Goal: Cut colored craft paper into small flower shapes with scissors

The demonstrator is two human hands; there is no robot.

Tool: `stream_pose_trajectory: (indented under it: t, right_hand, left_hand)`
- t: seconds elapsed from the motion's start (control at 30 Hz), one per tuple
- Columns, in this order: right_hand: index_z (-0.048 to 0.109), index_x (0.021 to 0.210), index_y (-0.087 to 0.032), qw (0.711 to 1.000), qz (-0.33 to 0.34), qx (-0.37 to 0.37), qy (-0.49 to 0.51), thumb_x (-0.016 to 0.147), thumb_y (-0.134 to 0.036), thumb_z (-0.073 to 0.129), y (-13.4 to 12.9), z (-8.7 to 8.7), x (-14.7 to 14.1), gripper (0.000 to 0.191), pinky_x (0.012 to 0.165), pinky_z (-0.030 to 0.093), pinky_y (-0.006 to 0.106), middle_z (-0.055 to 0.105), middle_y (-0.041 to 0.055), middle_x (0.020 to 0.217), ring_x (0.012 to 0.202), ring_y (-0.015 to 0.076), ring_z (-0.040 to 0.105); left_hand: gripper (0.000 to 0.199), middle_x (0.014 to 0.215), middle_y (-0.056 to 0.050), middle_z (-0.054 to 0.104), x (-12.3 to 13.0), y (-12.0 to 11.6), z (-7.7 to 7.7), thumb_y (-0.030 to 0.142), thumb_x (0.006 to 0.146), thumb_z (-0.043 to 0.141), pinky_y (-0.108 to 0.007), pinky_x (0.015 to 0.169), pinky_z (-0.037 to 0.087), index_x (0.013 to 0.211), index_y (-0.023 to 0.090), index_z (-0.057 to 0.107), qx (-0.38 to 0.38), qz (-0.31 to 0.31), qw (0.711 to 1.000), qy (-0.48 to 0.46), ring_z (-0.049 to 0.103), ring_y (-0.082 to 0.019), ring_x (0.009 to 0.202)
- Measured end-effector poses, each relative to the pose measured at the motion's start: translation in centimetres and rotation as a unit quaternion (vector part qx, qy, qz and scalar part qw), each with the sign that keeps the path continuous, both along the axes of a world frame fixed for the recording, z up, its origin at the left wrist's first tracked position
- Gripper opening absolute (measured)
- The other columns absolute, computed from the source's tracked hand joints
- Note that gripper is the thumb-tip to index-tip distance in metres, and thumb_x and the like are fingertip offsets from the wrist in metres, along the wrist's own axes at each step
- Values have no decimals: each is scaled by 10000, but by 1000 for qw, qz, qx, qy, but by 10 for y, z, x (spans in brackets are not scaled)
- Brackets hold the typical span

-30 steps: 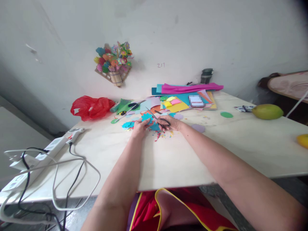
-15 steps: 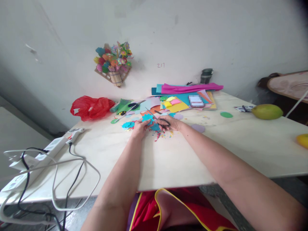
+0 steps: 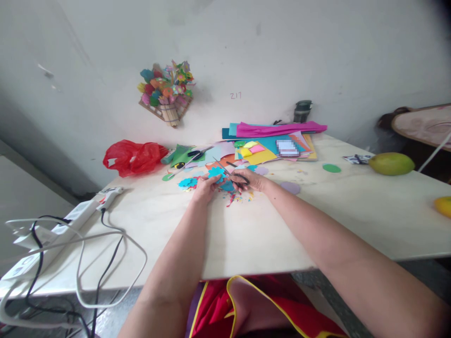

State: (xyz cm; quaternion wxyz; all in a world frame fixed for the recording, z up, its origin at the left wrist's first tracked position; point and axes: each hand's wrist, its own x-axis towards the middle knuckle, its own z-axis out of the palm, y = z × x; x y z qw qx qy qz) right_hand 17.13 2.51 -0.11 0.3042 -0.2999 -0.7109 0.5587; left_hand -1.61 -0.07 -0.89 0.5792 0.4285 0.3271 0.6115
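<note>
My left hand (image 3: pixel 206 188) is closed, pinching the lower edge of a blue flower-shaped paper cutout (image 3: pixel 216 173). Dark-handled scissors (image 3: pixel 240 179) are in my right hand (image 3: pixel 251 180), their blades pointing up and left beside the cutout. Whether the blades touch the paper, I cannot tell. More blue scalloped cutouts (image 3: pixel 188 183) lie left of my left hand. Below both hands, small coloured paper snippets (image 3: pixel 234 199) are scattered over the pale table (image 3: pixel 253 234).
Coloured paper sheets (image 3: pixel 268 157) and a phone-like object with a blurred screen (image 3: pixel 288 148) lie behind my hands. A second pair of scissors (image 3: pixel 196 153) and a red plastic bag (image 3: pixel 132 157) are back left. A power strip (image 3: pixel 52 239) with cables runs along the left; a mango (image 3: pixel 392 163) sits right.
</note>
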Motion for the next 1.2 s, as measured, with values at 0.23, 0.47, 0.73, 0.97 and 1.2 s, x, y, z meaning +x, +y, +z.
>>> stream_pose_trajectory:
  t: [0.23,0.47,0.73,0.97,1.2]
  right_hand:
    - [532,763,-144,1000,8,9,-2,836,-436,617,-2,3,1,312,278,283,140,606,-17,534,360,57,504]
    - [543,768,-154,1000,-3,1,-8,821,-427,627,-5,6,-1,290,270,275,150,593,-29,515,348,59,496]
    - [548,803,-154,1000,-7,-25,1,798,-413,660,-5,6,-1,283,273,237,140,558,-51,479,343,51,478]
    - [544,800,-153,1000,3,-9,0,820,-408,628,-7,7,-1,270,268,244,151,582,-37,501,340,60,486]
    - [531,775,-158,1000,13,1,-1,820,-384,625,-6,6,-1,249,277,275,160,613,-14,547,369,74,524]
  left_hand:
    - [235,667,-36,685,1,-2,2,193,510,819,-290,649,557,672,127,662,-2,1,1000,-4,646,-156,621]
    - [237,677,-43,684,1,-2,2,195,526,815,-321,684,557,690,119,662,-5,7,1000,1,660,-173,638]
    - [236,703,-52,699,0,0,0,228,536,821,-310,669,565,695,122,682,2,14,1000,1,664,-177,649]
    - [264,691,-61,691,0,1,-1,242,528,832,-311,658,564,691,96,686,1,17,1000,-3,663,-176,625]
    - [255,698,-46,697,0,2,-1,246,511,835,-308,650,566,677,125,684,3,21,1000,-2,665,-180,639]
